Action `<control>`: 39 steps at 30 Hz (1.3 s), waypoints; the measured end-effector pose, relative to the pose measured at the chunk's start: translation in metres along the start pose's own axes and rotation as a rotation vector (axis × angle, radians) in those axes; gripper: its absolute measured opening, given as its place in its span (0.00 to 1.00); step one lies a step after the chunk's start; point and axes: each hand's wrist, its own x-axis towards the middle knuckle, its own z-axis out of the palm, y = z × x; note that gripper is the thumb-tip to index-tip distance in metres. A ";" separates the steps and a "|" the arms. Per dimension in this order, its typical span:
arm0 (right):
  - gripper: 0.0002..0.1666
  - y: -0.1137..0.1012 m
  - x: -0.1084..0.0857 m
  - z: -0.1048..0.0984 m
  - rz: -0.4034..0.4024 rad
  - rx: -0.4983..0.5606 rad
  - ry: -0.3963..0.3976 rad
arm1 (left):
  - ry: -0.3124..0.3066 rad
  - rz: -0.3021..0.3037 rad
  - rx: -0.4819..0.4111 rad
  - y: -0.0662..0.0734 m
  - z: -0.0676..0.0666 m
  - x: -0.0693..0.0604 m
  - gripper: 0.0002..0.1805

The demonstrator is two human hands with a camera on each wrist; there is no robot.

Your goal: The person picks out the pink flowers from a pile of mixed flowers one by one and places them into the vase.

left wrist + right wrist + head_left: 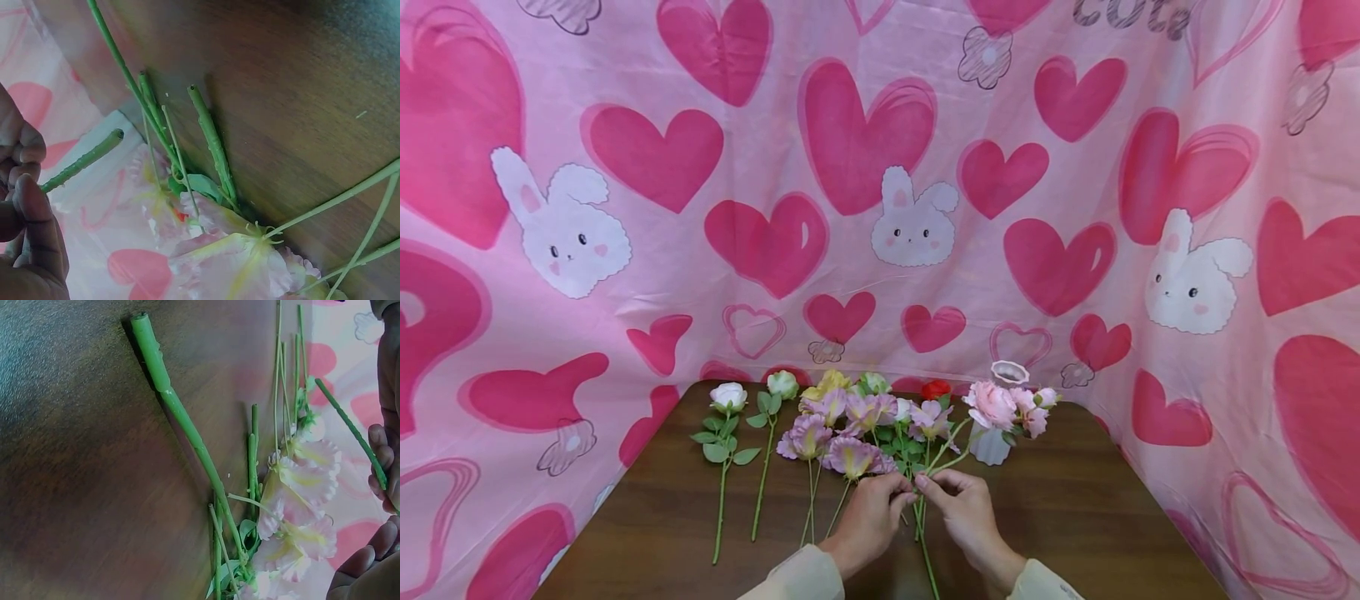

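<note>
Table (pixel 1075 500): dark wood or wood-effect top, grain visible, smooth to the eye, low sheen with a pale, speckled glare patch in both wrist views. Backdrop (pixel 985 275): thin printed cloth, creased, soft satin highlights along the folds. Lilac petals (pixel 853 457): thin, fabric-like sheet, ruffled at the edges, matt. Pink blooms (pixel 992 404): similar cloth-like look, layered, matt. Raised green stem (pixel 84 161): plastic-looking, nubbly surface, dull. Thick stem (pixel 194 440): plastic-looking, uneven with small raised nubs, slightly glossy. Leaves (pixel 716 452): cloth-like, matt. Sleeves (pixel 805 575): pale cloth, matt. White vase (pixel 988 447): fluted wall, smooth in appearance; plastic or ceramic, cannot be determined
</note>
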 end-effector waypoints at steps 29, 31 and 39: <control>0.10 -0.023 0.024 -0.042 -0.189 -0.323 0.152 | 0.043 0.012 0.242 -0.018 -0.029 -0.018 0.08; 0.10 -0.025 0.027 -0.046 -0.208 -0.341 0.162 | 0.050 0.005 0.276 -0.019 -0.031 -0.019 0.09; 0.13 -0.036 0.036 -0.057 -0.235 -0.402 0.201 | 0.049 -0.040 0.303 -0.026 -0.039 -0.024 0.08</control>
